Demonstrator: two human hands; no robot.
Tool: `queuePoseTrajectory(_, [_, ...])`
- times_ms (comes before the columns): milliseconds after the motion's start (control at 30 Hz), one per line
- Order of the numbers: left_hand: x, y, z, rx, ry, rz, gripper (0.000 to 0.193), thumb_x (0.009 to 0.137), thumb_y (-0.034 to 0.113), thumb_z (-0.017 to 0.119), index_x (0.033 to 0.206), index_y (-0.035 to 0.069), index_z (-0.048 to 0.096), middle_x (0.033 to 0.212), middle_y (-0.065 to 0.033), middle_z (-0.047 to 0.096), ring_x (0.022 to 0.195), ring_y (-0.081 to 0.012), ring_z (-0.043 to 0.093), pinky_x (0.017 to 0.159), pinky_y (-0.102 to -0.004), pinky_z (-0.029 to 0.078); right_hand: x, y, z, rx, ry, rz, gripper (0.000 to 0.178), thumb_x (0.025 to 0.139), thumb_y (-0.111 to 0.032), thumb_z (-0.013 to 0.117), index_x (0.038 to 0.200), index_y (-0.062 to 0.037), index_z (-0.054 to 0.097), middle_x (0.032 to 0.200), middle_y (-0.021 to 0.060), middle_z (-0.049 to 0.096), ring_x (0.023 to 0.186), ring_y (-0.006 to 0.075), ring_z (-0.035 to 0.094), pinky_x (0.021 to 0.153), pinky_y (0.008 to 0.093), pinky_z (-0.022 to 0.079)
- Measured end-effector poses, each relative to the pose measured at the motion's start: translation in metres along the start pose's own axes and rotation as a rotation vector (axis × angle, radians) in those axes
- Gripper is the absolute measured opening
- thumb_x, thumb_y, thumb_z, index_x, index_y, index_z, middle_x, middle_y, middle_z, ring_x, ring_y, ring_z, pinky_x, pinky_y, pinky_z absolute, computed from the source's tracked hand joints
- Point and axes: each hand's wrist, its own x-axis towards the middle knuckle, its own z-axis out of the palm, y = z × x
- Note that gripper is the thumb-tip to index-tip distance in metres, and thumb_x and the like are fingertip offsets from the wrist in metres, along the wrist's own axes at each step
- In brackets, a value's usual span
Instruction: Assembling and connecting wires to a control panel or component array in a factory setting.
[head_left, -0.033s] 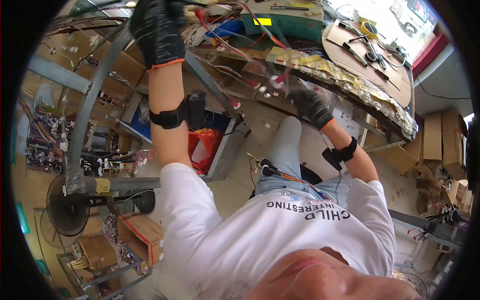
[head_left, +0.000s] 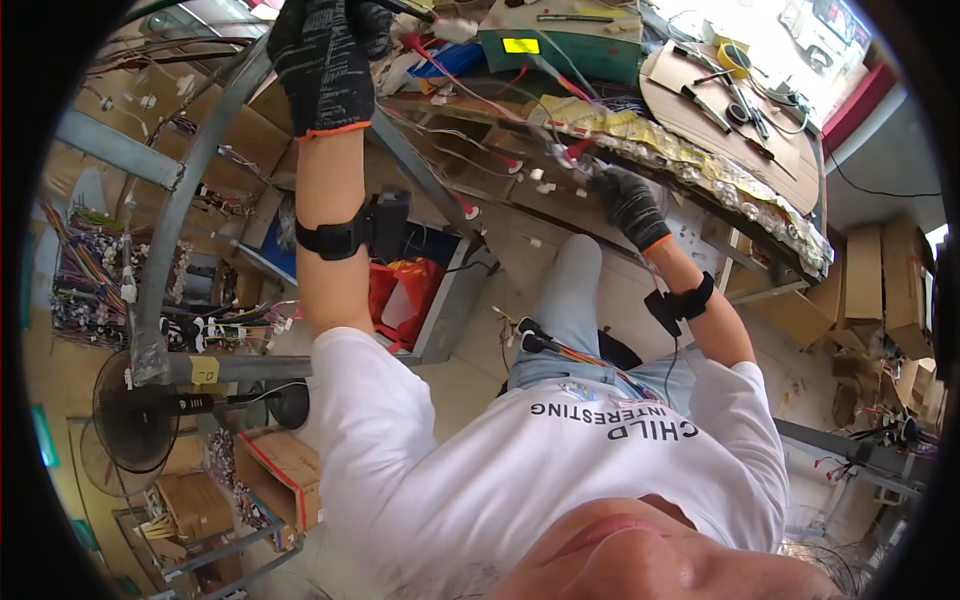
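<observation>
Both my hands wear dark grey-flecked knit gloves with orange cuffs. My left hand is raised at the top edge, its fingers curled around something partly cut off by the frame. A dark, slim piece shows beside those fingers, next to a white connector. My right hand is closed at the bench's front edge, on a wire bundle with red sections and white connectors. The fingertips are partly blurred. More thin wires with red and white ends hang between the two hands.
The bench edge is wrapped in yellowish, clear-taped material. Scissors, pens and a yellow tape roll lie on cardboard. A green box stands behind. A metal frame post, a fan and a red bag are leftward.
My right hand has shifted slightly right and away from me with the wires. My left hand has turned a little, exposing more of the dark piece and white connector.
</observation>
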Motion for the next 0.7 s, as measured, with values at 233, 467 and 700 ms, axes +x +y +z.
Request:
queuePoseTrajectory(233, [0.010, 0.035, 0.014, 0.806, 0.160, 0.817, 0.021, 0.086, 0.020, 0.042, 0.080, 0.004, 0.055, 0.070, -0.0071, 0.053, 0.066, -0.0193, 0.054, 0.057, -0.0271, 0.042, -0.092, 0.057, -0.087, -0.930, -0.416, 0.312, 0.013, 0.070, -0.014, 0.057, 0.080, -0.0104, 0.065, 0.082, 0.0119, 0.062, 0.078, 0.0300, 0.059, 0.068, 0.0381, 0.047])
queuePoseTrajectory(467, [-0.055, 0.006, 0.023, -0.004, 0.077, -0.089, 0.023, 0.085, 0.028, 0.052, 0.081, 0.006, 0.056, 0.069, -0.0040, 0.054, 0.054, -0.0104, 0.049, 0.046, -0.0217, 0.037, -0.264, 0.195, -0.195, -0.648, -0.367, 0.949, 0.010, 0.069, -0.015, 0.061, 0.073, -0.0071, 0.066, 0.063, 0.0109, 0.062, 0.052, 0.0241, 0.059, 0.046, 0.0384, 0.046])
queuePoseTrajectory(700, [-0.238, -0.095, 0.020, 0.203, -0.098, -0.646, 0.030, 0.084, 0.026, 0.055, 0.103, 0.003, 0.050, 0.092, -0.0089, 0.051, 0.080, -0.0164, 0.050, 0.066, -0.0286, 0.042, -0.437, 0.122, -0.302, -0.182, -0.007, 1.696, 0.012, 0.063, -0.013, 0.066, 0.074, -0.0106, 0.065, 0.074, 0.0054, 0.061, 0.065, 0.0179, 0.057, 0.060, 0.0357, 0.050])
